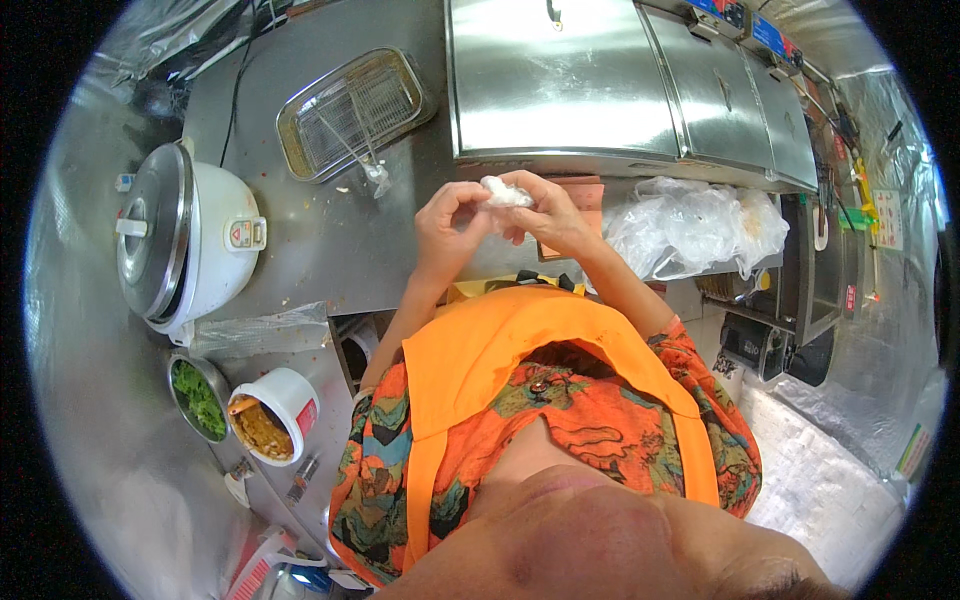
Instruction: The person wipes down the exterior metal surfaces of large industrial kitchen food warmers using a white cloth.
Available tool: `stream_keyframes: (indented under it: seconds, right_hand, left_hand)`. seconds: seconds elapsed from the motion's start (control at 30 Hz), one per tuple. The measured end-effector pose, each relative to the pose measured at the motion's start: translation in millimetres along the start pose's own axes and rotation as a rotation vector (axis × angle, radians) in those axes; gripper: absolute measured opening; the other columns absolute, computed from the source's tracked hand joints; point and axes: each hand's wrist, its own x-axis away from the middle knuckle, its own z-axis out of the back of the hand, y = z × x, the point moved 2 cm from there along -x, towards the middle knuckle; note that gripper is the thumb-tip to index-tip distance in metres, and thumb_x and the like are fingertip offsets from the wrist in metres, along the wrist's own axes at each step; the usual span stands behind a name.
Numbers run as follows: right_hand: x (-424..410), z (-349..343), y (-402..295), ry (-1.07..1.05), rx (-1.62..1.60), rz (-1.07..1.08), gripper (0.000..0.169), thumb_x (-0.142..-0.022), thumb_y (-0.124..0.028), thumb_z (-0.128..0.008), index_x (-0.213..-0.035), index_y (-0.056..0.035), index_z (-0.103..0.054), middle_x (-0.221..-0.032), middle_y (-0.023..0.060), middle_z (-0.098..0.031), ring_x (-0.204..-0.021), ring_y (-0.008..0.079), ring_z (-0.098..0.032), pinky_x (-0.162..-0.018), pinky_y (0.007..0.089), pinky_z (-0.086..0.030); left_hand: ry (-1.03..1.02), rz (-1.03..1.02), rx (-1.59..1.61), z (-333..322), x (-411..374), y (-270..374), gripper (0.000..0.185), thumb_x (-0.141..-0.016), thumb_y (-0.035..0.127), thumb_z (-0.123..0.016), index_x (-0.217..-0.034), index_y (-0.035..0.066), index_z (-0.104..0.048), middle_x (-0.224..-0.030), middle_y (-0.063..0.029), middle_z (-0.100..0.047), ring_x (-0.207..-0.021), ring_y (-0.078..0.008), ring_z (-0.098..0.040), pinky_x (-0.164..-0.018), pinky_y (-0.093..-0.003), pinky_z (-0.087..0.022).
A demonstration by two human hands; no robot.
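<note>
Between my two hands, over the near edge of the steel counter (pixel 337 247), is a small, crumpled white bundle (pixel 506 193), perhaps thin plastic or paper. My left hand (pixel 457 217) pinches its left side with thumb and forefinger. The fingers of my right hand (pixel 551 214) hold the right side, partly covering it. Just behind my right hand lie reddish-orange sheets (pixel 589 202). Further left, a steel tray with a wire rack (pixel 352 112) rests on the counter, and metal tongs (pixel 349 139) lie across it, with a crumpled clear plastic scrap (pixel 376 178) at their near end.
A large rice cooker (pixel 217 240) stands at left. Nearer are a bowl of green leaves (pixel 199 401) and a white tub of brown paste (pixel 262 427). Clear plastic bags (pixel 690 225) lie at right, before a stainless steel cabinet (pixel 562 82). Bottles and black containers (pixel 754 345) sit lower right.
</note>
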Motion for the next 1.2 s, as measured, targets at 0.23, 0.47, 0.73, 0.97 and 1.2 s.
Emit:
stream_keyframes:
  seconds: [0.23, 0.47, 0.73, 0.97, 1.2]
  right_hand:
    - [-10, 119, -31, 0.815, 1.176, 0.340, 0.023, -0.079, -0.018, -0.066, -0.098, -0.0053, -0.061, -0.102, 0.0144, -0.057, -0.070, 0.0320, -0.063, -0.062, 0.0402, -0.052]
    - [-64, 73, 7, 0.493, 1.217, 0.535, 0.008, -0.077, -0.005, -0.059, -0.085, -0.0065, -0.058, -0.089, 0.0159, -0.058, -0.076, 0.0345, -0.061, -0.066, 0.0397, -0.052]
    - [-2, 135, -15, 0.687, 1.307, 0.120, 0.013, -0.081, -0.019, -0.061, -0.089, -0.0084, -0.059, -0.087, 0.0135, -0.059, -0.073, 0.0347, -0.062, -0.062, 0.0418, -0.052]
    - [79, 235, -1, 1.202, 1.188, 0.253, 0.031, -0.074, -0.005, -0.062, -0.105, -0.0077, -0.063, -0.094, 0.0134, -0.061, -0.082, 0.0302, -0.061, -0.073, 0.0362, -0.049]
    - [73, 196, 1, 1.180, 1.063, 0.256, 0.032, -0.073, -0.004, -0.061, -0.104, -0.0096, -0.063, -0.094, 0.0132, -0.061, -0.079, 0.0287, -0.062, -0.071, 0.0355, -0.050]
  left_hand:
    - [0.024, 0.079, -0.072, 2, 28, -13, 0.015, -0.082, -0.002, -0.059, -0.096, 0.001, -0.063, -0.096, -0.0070, -0.064, -0.080, -0.0131, -0.061, -0.069, -0.0231, -0.049]
    - [0.016, 0.190, -0.047, -9, 31, -29, 0.010, -0.084, 0.000, -0.058, -0.093, 0.001, -0.064, -0.092, -0.0056, -0.063, -0.079, -0.0109, -0.059, -0.069, -0.0222, -0.047]
    - [0.072, 0.305, -0.120, 20, 49, -60, 0.011, -0.086, 0.002, -0.058, -0.094, 0.001, -0.064, -0.091, -0.0049, -0.063, -0.081, -0.0103, -0.058, -0.071, -0.0223, -0.046]
    - [0.147, 0.438, -0.140, 42, 73, -97, 0.014, -0.088, 0.006, -0.057, -0.099, 0.000, -0.063, -0.091, -0.0028, -0.062, -0.080, -0.0088, -0.056, -0.072, -0.0224, -0.045]
    - [0.075, 0.469, -0.284, 34, 58, -83, 0.014, -0.088, 0.008, -0.057, -0.099, 0.001, -0.063, -0.089, -0.0027, -0.062, -0.078, -0.0088, -0.056, -0.070, -0.0231, -0.045]
